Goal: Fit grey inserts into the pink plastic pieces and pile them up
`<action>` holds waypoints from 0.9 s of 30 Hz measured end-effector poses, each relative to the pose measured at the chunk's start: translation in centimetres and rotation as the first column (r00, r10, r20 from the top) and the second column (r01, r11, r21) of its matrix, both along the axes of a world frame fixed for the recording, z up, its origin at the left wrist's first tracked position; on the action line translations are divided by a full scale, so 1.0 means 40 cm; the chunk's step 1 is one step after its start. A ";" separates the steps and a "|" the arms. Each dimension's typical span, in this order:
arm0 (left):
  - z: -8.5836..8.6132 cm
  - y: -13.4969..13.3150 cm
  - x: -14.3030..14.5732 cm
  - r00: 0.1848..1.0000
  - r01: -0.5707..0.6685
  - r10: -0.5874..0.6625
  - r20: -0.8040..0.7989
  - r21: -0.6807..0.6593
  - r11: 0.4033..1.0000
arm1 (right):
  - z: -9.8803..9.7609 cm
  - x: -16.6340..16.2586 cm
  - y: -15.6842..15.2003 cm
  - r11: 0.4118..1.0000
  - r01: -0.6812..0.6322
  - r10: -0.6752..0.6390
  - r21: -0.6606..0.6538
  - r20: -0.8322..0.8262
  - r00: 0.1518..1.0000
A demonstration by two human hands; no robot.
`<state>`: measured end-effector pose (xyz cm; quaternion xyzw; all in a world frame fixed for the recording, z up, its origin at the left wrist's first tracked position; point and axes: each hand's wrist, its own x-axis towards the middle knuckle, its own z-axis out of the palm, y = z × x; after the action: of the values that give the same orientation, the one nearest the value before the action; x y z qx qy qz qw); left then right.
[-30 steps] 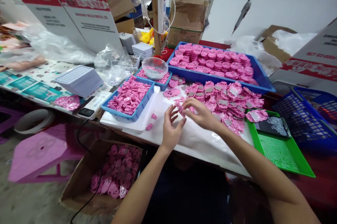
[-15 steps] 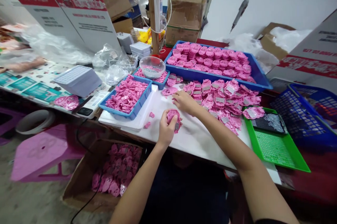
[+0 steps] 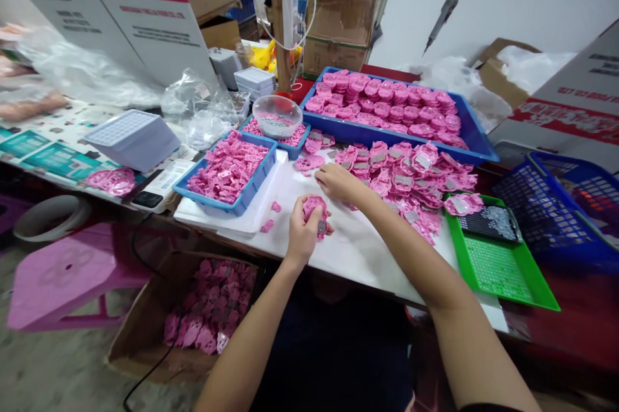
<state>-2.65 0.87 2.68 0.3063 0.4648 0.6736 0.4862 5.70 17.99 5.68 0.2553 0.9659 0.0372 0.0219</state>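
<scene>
My left hand [image 3: 300,235] is closed round a pink plastic casing [image 3: 313,206], which has a grey patch near its lower edge, held just above the white table surface. To its upper right, my right hand [image 3: 338,183] is low over the table, its fingers bent together and pointing left. What those fingertips hold, if anything, is hidden. A loose pink piece [image 3: 309,163] lies just beyond them. Beside my right forearm spreads a heap of pink casings [image 3: 403,181], many with grey plates. Two small pink parts [image 3: 267,225] lie left of my left hand.
A blue tray of small pink parts [image 3: 242,207] stands at left, a clear bowl [image 3: 277,117] behind it. Stacked casings fill a large blue tray [image 3: 476,147] at the back. At right are a green tray [image 3: 503,270], a blue basket [image 3: 546,212] and a hanging screwdriver [image 3: 442,22].
The view has shifted slightly, so the trays sit a little higher and further left. My left hand still grips the pink casing. The right hand's fingers are drawn closer together.
</scene>
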 end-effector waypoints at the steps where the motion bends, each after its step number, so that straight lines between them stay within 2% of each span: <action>1: -0.002 0.000 0.000 1.000 -0.007 0.007 0.014 -0.005 1.000 | 0.003 -0.004 0.005 1.000 -0.017 0.017 0.002 0.001 1.000; 4: -0.004 0.001 -0.001 0.999 -0.016 0.017 0.041 -0.016 1.000 | 0.017 -0.004 0.005 0.998 -0.022 0.013 -0.064 -0.130 0.991; 6: -0.003 0.000 -0.001 0.999 -0.014 0.015 0.040 -0.021 1.000 | 0.034 0.012 -0.013 0.972 -0.011 -0.072 -0.234 -0.343 0.937; 9: 0.000 -0.002 0.002 1.000 -0.006 0.006 0.018 -0.022 1.000 | 0.070 0.052 -0.066 0.844 -0.137 -0.220 -0.518 -0.569 0.792; 11: 0.000 -0.004 0.004 1.000 0.010 -0.011 -0.012 -0.029 1.000 | 0.090 0.077 -0.102 0.760 -0.243 -0.217 -0.603 -0.588 0.779; 12: -0.001 -0.005 0.005 0.999 0.021 -0.022 -0.032 -0.037 0.999 | 0.097 0.087 -0.116 0.738 -0.276 -0.189 -0.616 -0.580 0.792; 14: -0.004 -0.008 0.006 0.996 0.035 -0.040 -0.077 -0.064 0.997 | 0.103 0.098 -0.134 0.737 -0.307 -0.124 -0.602 -0.567 0.814; 19: -0.008 -0.013 0.009 0.984 0.045 -0.062 -0.169 -0.103 0.994 | 0.099 0.099 -0.138 0.784 -0.300 -0.044 -0.543 -0.530 0.847; 23: -0.002 -0.011 0.011 0.969 0.054 -0.073 -0.235 -0.086 0.995 | 0.109 0.099 -0.146 0.843 -0.183 -0.073 -0.506 -0.445 0.893; 27: 0.005 -0.013 0.012 0.956 0.060 -0.080 -0.281 -0.080 0.995 | 0.127 0.098 -0.154 0.830 -0.105 -0.118 -0.548 -0.357 0.927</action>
<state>-2.15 0.35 2.87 0.3989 0.5422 0.5880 0.4485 9.60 11.82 10.76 0.2433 0.9194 -0.2957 -0.0900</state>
